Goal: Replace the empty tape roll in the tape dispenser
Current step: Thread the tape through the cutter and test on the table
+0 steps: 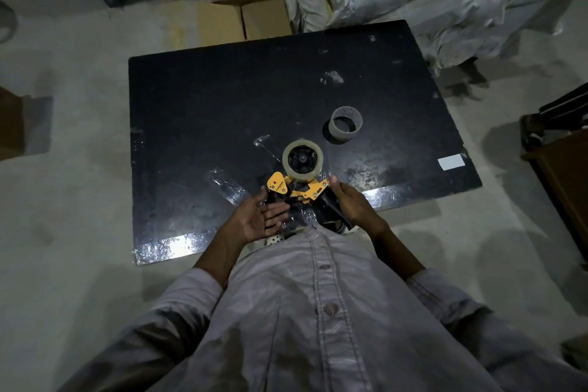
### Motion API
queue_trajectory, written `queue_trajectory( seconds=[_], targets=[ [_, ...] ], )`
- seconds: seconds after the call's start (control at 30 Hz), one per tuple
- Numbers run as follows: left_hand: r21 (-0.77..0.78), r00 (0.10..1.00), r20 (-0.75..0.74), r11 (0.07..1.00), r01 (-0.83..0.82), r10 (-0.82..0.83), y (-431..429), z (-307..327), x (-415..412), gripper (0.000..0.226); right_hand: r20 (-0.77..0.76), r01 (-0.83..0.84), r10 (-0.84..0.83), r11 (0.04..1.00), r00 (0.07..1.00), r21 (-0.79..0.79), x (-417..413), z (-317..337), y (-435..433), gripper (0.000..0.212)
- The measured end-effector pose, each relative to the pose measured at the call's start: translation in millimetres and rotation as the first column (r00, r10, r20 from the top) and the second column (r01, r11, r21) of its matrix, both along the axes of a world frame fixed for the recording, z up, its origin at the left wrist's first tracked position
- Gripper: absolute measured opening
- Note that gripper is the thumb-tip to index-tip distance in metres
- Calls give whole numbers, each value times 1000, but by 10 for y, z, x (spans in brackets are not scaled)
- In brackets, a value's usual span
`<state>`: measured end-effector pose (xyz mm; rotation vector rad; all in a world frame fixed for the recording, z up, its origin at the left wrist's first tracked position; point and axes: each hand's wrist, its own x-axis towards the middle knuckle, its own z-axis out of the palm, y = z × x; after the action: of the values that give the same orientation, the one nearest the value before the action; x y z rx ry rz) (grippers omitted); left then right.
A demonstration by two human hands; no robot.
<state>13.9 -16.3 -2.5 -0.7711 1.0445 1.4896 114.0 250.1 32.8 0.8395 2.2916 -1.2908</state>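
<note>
Step in hand: I judge the swap is nearly done. A fresh tape roll (300,160) sits on the hub of the tape dispenser (294,188), and what looks like the spent core (345,125) stands apart on the black worktop (222,105), beyond and to the right of the dispenser.

Where the dispenser is: low over the near edge of the worktop, right in front of my body, between my two hands.

Long axis: the roll end points away from me, and the dark handle end points back toward my shirt, partly hidden under my right hand.

Left hand (261,216): palm up and fingers spread loosely, lying just beside the yellow side plate. I cannot tell whether the fingertips touch the frame; it is gripping nothing.

Right hand (350,204): curled round the handle side of the dispenser, thumb up by the yellow bracket. This is the hand that carries the tool.

Nearer hand for the next move: both are close, but the left is free, and the roller and blade end lies nearest its fingers.

Next move, as I judge it: feeding the tape end through the front, left hand pulling, right hand steadying.

Risk: clear tape is hard to see in this dim light, and I cannot make out its loose end.
</note>
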Motion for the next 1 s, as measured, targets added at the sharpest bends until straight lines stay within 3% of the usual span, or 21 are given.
queue_trajectory(
  seconds=[0.27, 0.53, 0.83, 1.0],
  targets=[
    [18, 998, 27, 998, -59, 58, 34, -79, 41, 39, 9, -13, 13, 1000, 1000, 19, 23, -155, 61, 99],
    [22, 998, 7, 998, -61, 60, 57, -60, 52, 17, 11, -64, 63, 996, 998, 62, 54, -180, 61, 93],
    [45, 994, 62, 994, -96, 93, 31, -128, -8, 53, -19, -119, 122, 989, 992, 88, 100, -162, 41, 79],
    [56, 991, 46, 990, -126, 124, 37, -166, 33, 47, -14, -113, 114, 990, 993, 85, 57, -209, 61, 83]
  ],
)
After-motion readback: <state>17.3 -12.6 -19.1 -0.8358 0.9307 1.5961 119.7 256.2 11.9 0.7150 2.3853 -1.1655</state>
